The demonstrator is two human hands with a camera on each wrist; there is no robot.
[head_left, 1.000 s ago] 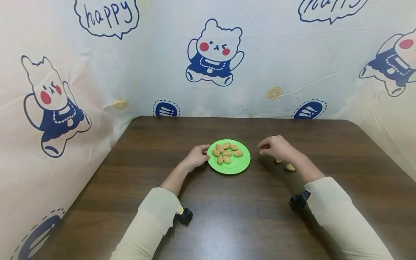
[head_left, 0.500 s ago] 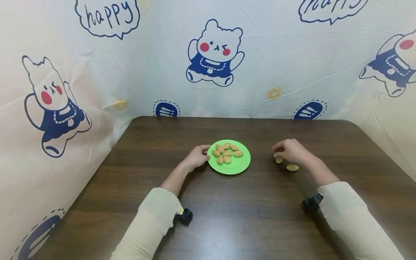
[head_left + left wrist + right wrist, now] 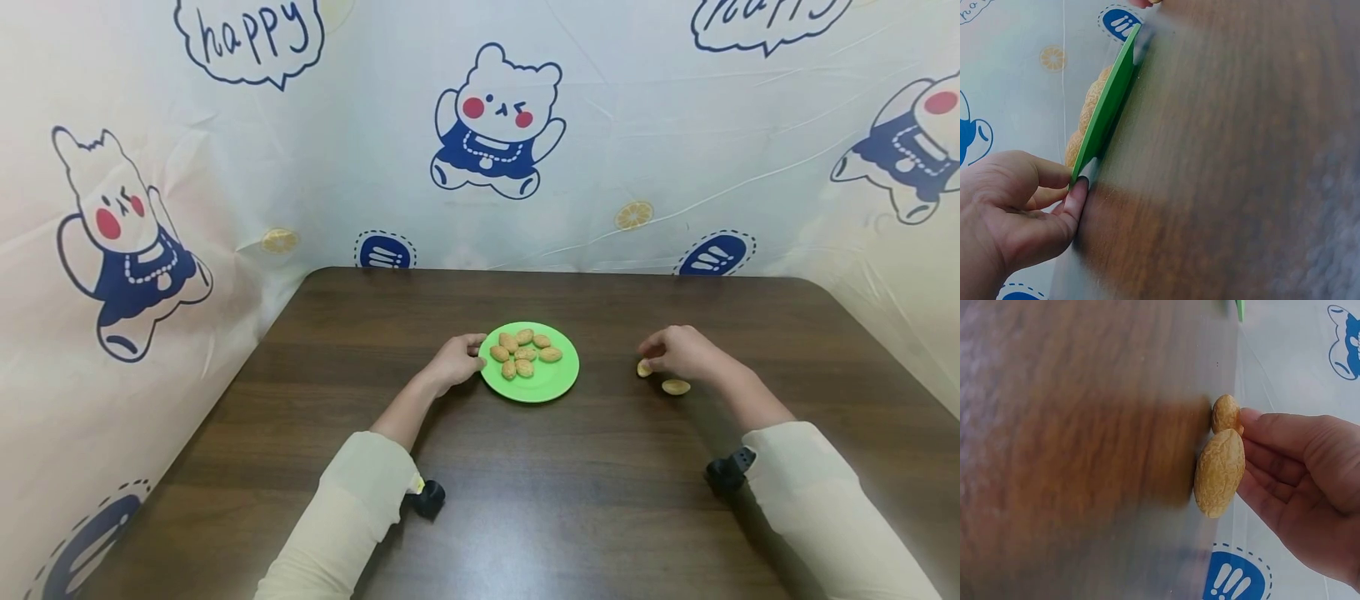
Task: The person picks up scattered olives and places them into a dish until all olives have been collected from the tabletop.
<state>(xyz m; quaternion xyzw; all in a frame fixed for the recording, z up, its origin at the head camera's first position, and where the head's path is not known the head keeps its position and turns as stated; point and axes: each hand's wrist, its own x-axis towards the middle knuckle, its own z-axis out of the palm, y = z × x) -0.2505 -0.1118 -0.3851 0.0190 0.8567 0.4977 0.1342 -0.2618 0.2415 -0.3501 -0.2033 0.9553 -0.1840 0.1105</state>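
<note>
A green plate [image 3: 532, 390] lies on the table, bearing several tan, oval, almond-like nuts [image 3: 524, 354]. My left hand [image 3: 453, 363] pinches its left rim; in the left wrist view, the thumb is below and the fingers above. Right of the plate, the fingertips of my right hand [image 3: 686, 352] pinch a small nut [image 3: 1225, 412] low at the tabletop. The thumb touches it in the right wrist view, and the far fingertips are partly hidden. A larger wrinkled nut [image 3: 1220, 475] lies loose, nearer the body, just beneath that hand.
Brown wood-grain table [image 3: 480, 500] spans the front, with rounded far corners. A printed curtain [image 3: 337, 150] with cartoon bears hangs behind it and along the left side. Each sleeve cuff carries a small black wrist camera [image 3: 429, 500].
My right hand has moved right, away from the plate, and down to the small nut, uncovering the larger nut more. The left hand and the plate have stayed put.
</note>
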